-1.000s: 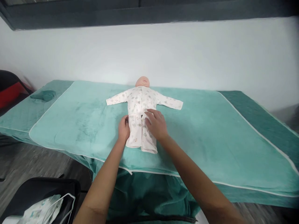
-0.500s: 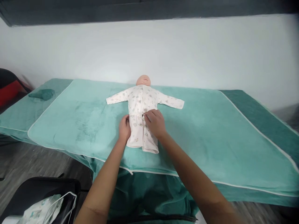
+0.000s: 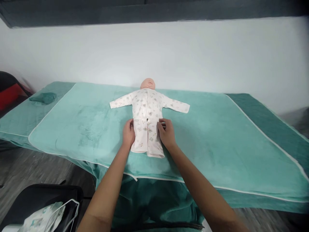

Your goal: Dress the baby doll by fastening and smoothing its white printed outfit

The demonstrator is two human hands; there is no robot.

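A baby doll [image 3: 147, 83] lies on its back, head toward the wall. It wears a white printed baby shirt [image 3: 147, 103] with both sleeves spread out, and matching baby pants [image 3: 141, 138] over its lower body. At the left side of the waist, my left hand [image 3: 128, 132] has its fingers curled round the edge of the pants. Opposite it, my right hand [image 3: 167, 132] pinches the pants' right edge near the waist. A small dark gap shows at the middle of the waist. Some fingertips of both hands are hidden by the cloth.
A green velvety cover with white piping drapes the bed [image 3: 224, 145], which stands against a white wall. A face hole [image 3: 45, 98] is at its left end. Lower left, a black chair [image 3: 55, 191] holds a printed white package [image 3: 41, 220] and a white hanger [image 3: 76, 206].
My right hand has moved from the middle of the waist out to the pants' right edge. My left hand stays in place, and the doll lies as before.
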